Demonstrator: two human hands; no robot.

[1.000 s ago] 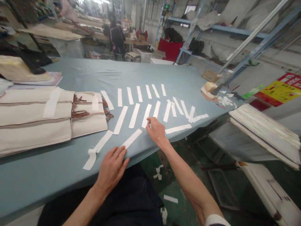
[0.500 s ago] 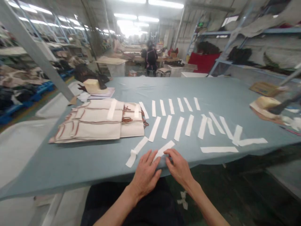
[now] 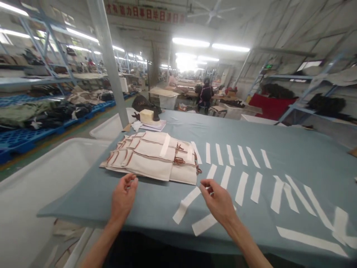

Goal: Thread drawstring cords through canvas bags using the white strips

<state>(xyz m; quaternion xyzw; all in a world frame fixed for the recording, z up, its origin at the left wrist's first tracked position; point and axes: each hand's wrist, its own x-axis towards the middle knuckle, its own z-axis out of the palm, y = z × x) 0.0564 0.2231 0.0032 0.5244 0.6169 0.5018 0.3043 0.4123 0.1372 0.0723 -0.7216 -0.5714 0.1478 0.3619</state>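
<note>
Stack (image 3: 150,163): cream cloth, flat on worktop (image 3: 156,208).
Left hand (image 3: 122,197): fingers loosely curled, partly open, holding nothing visible, near stack's front edge.
Right hand (image 3: 219,201): fingers likewise, near stack's right corner.
Strips (image 3: 242,189): white, mostly right of stack.

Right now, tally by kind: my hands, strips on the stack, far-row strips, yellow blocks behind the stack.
Hands: 2, left hand and right hand
Strips on the stack: 2
Far-row strips: 7, counting the one at the stack's edge
Yellow block behind the stack: 1
Total: 12
</note>
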